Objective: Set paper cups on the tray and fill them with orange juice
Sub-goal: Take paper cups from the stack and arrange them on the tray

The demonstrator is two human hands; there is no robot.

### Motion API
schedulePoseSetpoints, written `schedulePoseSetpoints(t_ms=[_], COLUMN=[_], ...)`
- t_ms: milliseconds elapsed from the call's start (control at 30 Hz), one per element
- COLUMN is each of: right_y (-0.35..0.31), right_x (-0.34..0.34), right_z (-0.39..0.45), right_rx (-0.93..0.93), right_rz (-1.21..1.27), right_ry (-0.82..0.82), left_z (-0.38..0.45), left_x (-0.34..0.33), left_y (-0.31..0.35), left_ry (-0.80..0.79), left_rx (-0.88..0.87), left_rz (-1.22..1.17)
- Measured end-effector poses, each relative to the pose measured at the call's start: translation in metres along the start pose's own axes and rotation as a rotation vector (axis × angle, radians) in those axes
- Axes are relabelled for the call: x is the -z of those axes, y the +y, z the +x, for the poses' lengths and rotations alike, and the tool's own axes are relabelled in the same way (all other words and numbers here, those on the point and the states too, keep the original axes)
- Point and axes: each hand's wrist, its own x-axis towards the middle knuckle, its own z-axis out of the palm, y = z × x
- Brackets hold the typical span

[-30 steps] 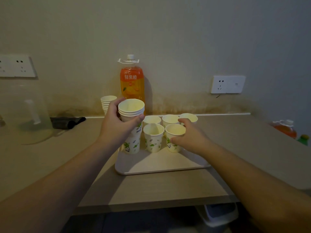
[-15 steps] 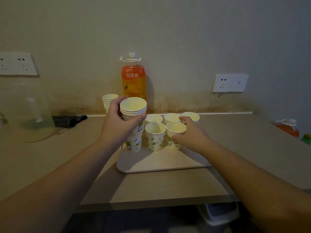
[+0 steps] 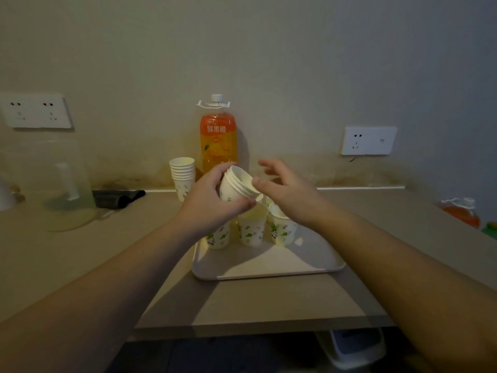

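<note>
Two bare forearms reach in from the near edge toward the tray point(image 3: 269, 267), a pale rectangular one lying flat on the tan counter point(image 3: 80, 254), with its near half bare. At the tray's far half stand empty paper cups printed with green leaves: a front row of three point(image 3: 251, 230), upright and close together, and more behind them, mostly hidden by the hands, so their count cannot be told. Above that front row the left hand point(image 3: 209, 203) grips a short nested stack of cups point(image 3: 236, 184), fingers and thumb curled round its wall; the stack is tilted so that its mouth faces right. Beside it the right hand point(image 3: 285, 189) is spread and relaxed, its thumb tip touching the rim of the held stack, the other fingers loose and holding nothing. Beyond the tray, against the wall, stands the orange juice bottle point(image 3: 218, 146), upright with its white cap on. Just left of the bottle a second stack of cups point(image 3: 183, 176) stands upright on the counter. Farther left of the tray lies a dark folded cloth point(image 3: 118, 197), and beyond it a clear jug point(image 3: 53, 179). Well right of the tray, at the counter's edge, another orange bottle point(image 3: 461, 214) shows.
</note>
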Motion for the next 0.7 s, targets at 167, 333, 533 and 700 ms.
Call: schedulePoseSetpoints(t_ms=[167,333,533,700], right_y=[-0.007,-0.002,0.002,0.003], right_x=[-0.008,-0.010,-0.011,-0.007], right_z=[0.000,0.000,0.002,0.004], right_rx=[-0.038,-0.057,-0.096,-0.083], right_rz=[0.074,0.105,0.117,0.137], right_ry=[-0.077,-0.114,-0.131,-0.156], left_z=[-0.001,-0.003,-0.005,-0.005], left_x=[-0.001,0.002,0.002,-0.001], left_y=[0.006,0.008,0.009,0.011], left_ry=[-0.045,-0.073,-0.111,-0.108], left_rx=[-0.044,-0.063,-0.073,-0.076], left_rz=[0.084,0.194,0.204,0.212])
